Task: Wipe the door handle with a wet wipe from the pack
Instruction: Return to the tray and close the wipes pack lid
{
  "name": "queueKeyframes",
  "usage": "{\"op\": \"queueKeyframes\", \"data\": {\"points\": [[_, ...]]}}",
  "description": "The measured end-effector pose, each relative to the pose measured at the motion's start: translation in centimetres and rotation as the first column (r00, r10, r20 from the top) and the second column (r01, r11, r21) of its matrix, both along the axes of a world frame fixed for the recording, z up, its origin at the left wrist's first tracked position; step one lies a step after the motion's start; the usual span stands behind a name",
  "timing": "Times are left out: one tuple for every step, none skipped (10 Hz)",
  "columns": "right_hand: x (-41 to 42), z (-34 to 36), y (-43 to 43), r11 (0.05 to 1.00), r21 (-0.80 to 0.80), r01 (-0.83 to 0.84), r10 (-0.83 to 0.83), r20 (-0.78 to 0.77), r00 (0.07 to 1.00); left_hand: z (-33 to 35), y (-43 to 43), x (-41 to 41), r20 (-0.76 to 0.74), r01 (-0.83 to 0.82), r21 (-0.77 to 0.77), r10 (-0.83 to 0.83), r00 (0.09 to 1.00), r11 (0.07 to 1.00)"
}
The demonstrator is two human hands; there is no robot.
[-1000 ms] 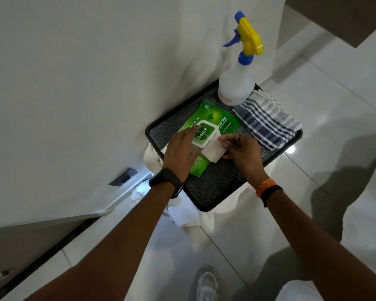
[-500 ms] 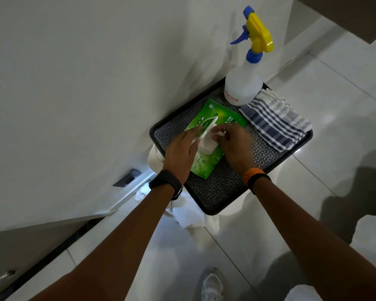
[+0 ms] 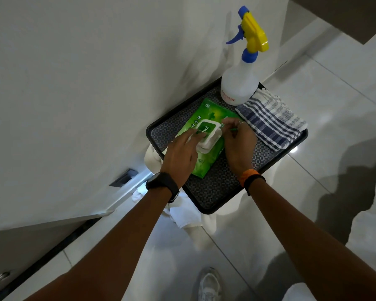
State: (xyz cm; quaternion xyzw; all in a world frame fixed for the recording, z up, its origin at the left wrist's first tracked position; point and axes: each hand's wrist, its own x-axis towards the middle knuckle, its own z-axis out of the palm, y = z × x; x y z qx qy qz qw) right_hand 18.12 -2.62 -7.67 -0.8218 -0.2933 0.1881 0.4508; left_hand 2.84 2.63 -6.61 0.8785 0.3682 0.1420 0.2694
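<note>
Both hands were on the pack (image 3: 206,146), which lay flat on the tray (image 3: 215,192). Left hand (image 3: 180,154) had its fingers spread, tips pressing the white lid (image 3: 208,135); not clenched, nothing grasped. Right hand (image 3: 239,142) was curled at the lid's right edge; couldn't tell what it pinched, if anything. Beyond the right hand: bottle (image 3: 240,83) upright, striped cloth (image 3: 271,122) just beside it.

Home interior — tiled floor (image 3: 334,109), door (image 3: 74,83).
</note>
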Motion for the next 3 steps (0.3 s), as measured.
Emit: {"op": "queueKeyframes", "data": {"points": [[-0.5,0.4,-1.2,0.999,-0.027,-0.023,0.026,0.136,0.990,-0.3,-0.5,-0.1,-0.084,0.076,0.066,-0.070,0.994,0.995],[-1.6,2.1,-2.3,0.977,-0.128,-0.171,0.204,0.323,0.924,0.7,-0.8,-0.2,-0.191,0.129,0.035,-0.120,0.974,0.991],[-2.3,4.0,-2.7,0.945,-0.233,-0.228,0.310,0.427,0.850,2.0,-1.3,-0.4,-0.249,0.119,0.080,-0.096,0.964,0.990]]}}
